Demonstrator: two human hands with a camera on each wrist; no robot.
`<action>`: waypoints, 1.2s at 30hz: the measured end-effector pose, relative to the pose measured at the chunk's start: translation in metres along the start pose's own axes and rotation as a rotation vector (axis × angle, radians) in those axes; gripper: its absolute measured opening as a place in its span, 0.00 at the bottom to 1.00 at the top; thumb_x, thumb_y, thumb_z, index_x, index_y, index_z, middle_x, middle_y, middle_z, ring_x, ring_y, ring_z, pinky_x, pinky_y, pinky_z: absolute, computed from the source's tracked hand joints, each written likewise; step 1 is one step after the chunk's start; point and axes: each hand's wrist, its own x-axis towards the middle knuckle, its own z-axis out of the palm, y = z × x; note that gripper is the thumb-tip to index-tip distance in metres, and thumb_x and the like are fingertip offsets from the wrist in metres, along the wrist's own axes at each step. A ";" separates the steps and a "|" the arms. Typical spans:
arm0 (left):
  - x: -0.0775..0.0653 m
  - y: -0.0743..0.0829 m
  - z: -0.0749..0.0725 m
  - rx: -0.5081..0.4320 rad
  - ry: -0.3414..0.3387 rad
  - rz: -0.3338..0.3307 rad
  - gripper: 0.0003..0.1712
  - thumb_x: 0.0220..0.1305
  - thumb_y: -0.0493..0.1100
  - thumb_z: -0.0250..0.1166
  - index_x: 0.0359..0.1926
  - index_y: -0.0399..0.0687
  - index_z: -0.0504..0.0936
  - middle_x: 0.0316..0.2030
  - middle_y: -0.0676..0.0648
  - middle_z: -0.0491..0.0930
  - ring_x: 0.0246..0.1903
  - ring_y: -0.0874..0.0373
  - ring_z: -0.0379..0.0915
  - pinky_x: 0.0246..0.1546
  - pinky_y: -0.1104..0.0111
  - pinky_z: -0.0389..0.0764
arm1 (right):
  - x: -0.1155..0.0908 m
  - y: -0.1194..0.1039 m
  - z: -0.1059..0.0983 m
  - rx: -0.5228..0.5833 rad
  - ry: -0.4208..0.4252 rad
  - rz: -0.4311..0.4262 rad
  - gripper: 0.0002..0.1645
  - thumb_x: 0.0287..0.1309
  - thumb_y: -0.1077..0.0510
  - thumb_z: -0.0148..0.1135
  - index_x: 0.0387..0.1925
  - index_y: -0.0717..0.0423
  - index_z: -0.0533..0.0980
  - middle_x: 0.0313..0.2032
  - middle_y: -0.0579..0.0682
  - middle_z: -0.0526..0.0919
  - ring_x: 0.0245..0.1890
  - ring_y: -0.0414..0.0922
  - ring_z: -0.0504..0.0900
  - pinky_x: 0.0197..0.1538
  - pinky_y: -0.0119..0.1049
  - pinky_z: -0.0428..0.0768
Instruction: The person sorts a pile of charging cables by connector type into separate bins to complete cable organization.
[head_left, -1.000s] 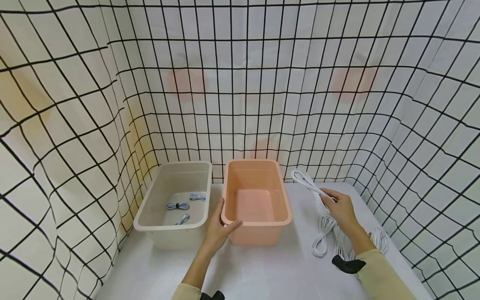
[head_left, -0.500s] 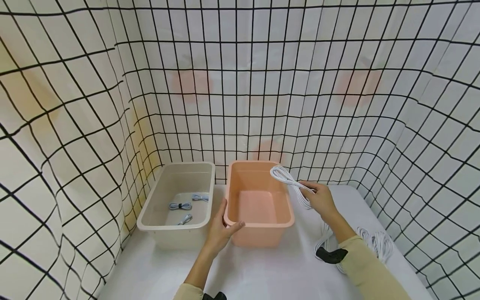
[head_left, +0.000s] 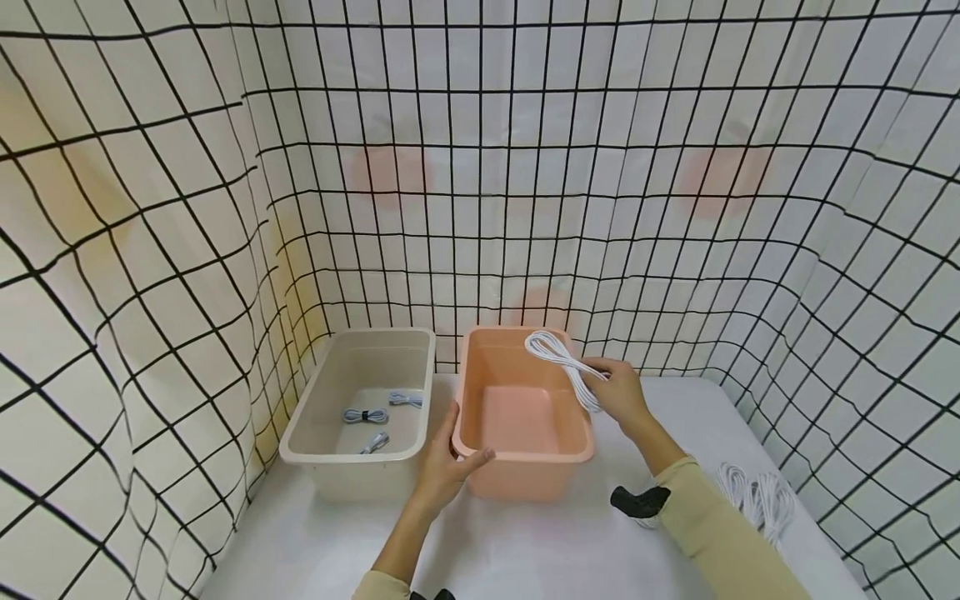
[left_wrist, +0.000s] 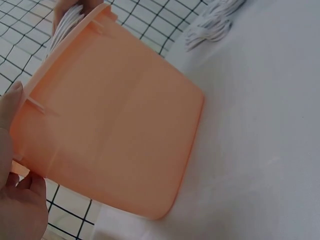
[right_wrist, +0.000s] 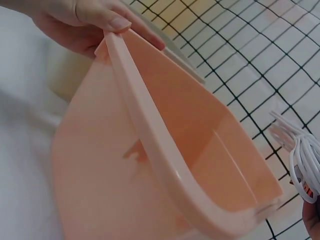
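Observation:
My right hand (head_left: 621, 396) pinches a coiled bundle of white cable (head_left: 553, 348) over the right side of a peach plastic bin (head_left: 525, 457). Loops of the bundle stick out to the left, and part hangs down by the bin's right rim. In the right wrist view the cable (right_wrist: 300, 147) shows at the right edge, the fingers mostly cut off. With thumb and fingers around its near left corner, my left hand (head_left: 437, 477) grips the peach bin. The left wrist view shows the left thumb (left_wrist: 11, 102) on the bin's rim. No items show inside this bin.
Left of the peach bin stands a cream bin (head_left: 352, 459) holding several small light-blue cable bundles (head_left: 366, 416). More white cable bundles (head_left: 757, 500) lie on the white table (head_left: 540, 550) at right, partly behind the right sleeve. Black netting (head_left: 495, 196) encloses the back and sides.
My right hand has lifted the white cable bundle from the pile and carried it left, over the peach bin's right side. The left hand keeps its grip on the bin.

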 end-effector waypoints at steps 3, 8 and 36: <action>-0.001 -0.002 0.001 -0.011 -0.006 0.003 0.63 0.60 0.40 0.78 0.83 0.42 0.43 0.81 0.41 0.44 0.72 0.42 0.59 0.70 0.47 0.63 | 0.003 -0.006 0.008 -0.025 -0.007 0.019 0.19 0.70 0.59 0.64 0.59 0.62 0.82 0.51 0.60 0.85 0.47 0.53 0.81 0.44 0.40 0.80; 0.001 -0.004 0.002 -0.017 -0.005 0.029 0.63 0.60 0.39 0.78 0.83 0.40 0.44 0.81 0.40 0.45 0.72 0.40 0.60 0.69 0.46 0.64 | 0.015 -0.017 0.031 -0.042 0.029 0.051 0.18 0.68 0.59 0.64 0.57 0.61 0.84 0.49 0.59 0.87 0.48 0.54 0.82 0.50 0.47 0.79; 0.004 -0.003 -0.003 0.046 0.006 0.034 0.62 0.58 0.42 0.80 0.82 0.38 0.48 0.80 0.37 0.48 0.72 0.41 0.59 0.68 0.46 0.64 | 0.021 -0.030 0.073 0.014 -0.343 -0.057 0.27 0.71 0.55 0.64 0.68 0.55 0.74 0.56 0.60 0.81 0.52 0.56 0.83 0.52 0.52 0.83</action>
